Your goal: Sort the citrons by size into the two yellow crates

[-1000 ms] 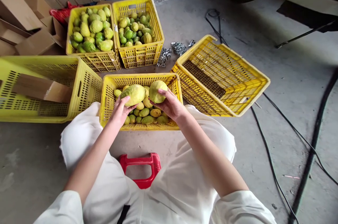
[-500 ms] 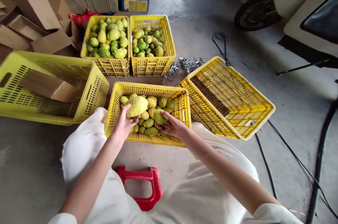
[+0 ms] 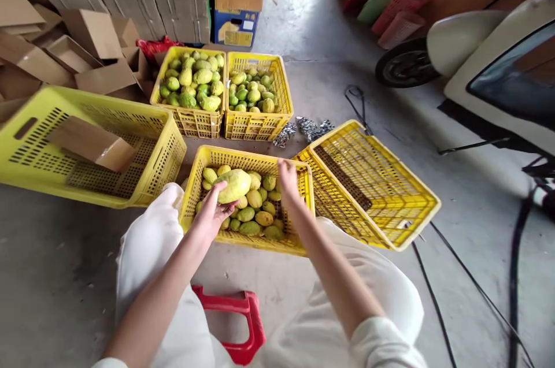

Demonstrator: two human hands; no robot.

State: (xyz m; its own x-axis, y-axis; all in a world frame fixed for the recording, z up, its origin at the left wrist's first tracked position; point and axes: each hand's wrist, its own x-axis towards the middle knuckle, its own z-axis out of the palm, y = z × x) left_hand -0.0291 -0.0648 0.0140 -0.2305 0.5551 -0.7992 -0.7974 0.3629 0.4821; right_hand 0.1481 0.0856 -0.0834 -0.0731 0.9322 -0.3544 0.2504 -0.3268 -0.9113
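My left hand [image 3: 212, 211] is closed around a large, bumpy yellow-green fruit [image 3: 236, 185], lemon-like in shape, held above the near yellow crate [image 3: 243, 155]. Smaller yellow and green fruits [image 3: 247, 214] of the same sort lie in that crate below. Over the crate's right part is my right hand [image 3: 288, 180], smeared by motion, back of the hand towards me. Its fingers point forward, and whether anything is in them is hidden.
Behind stand two fruit-filled yellow crates, left [image 3: 188, 118] and right [image 3: 255, 125]. A yellow-green crate [image 3: 151, 183] with a cardboard piece [image 3: 91, 142] is left; a tilted yellow crate [image 3: 342, 194] is right. A red stool [image 3: 249, 322] sits between my legs. Cables [image 3: 472, 281] cross the floor.
My right hand has moved forward and up from among the fruits, and the green fruit it held no longer shows. My left hand keeps its large fruit. The view has tilted up.
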